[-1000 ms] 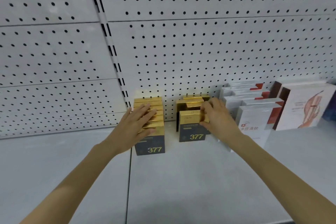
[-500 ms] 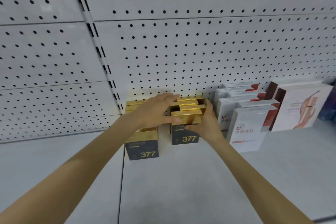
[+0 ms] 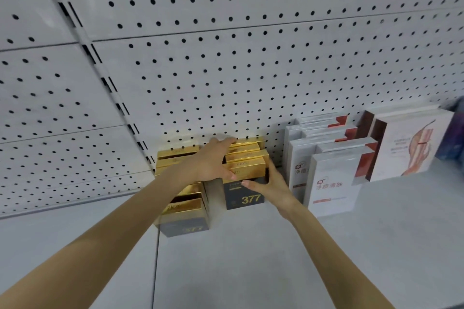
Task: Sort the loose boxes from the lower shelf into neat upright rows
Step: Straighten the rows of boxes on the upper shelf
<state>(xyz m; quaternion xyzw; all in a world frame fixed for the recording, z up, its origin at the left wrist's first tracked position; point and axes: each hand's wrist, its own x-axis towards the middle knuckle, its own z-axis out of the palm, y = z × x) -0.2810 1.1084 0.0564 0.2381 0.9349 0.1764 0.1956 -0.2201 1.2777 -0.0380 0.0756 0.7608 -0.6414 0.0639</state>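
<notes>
Two rows of upright gold-topped dark boxes marked 377 stand against the pegboard. The left row reaches further forward and nothing touches it. My left hand lies along the left side and top of the right row, fingers stretched toward the back and thumb on the front box's gold top. My right hand presses the same row from the right, with its thumb flat on the front box's dark face and its fingers up the right side. The row sits squeezed between both hands.
Rows of white boxes with red corners stand close on the right, almost touching my right hand. Beyond them are a larger white box with a red figure and a dark purple box. The grey shelf spreads in front.
My left hand left the left row and crossed onto the right row. My right hand slid from the row's top to its right side and front. The view has drawn closer.
</notes>
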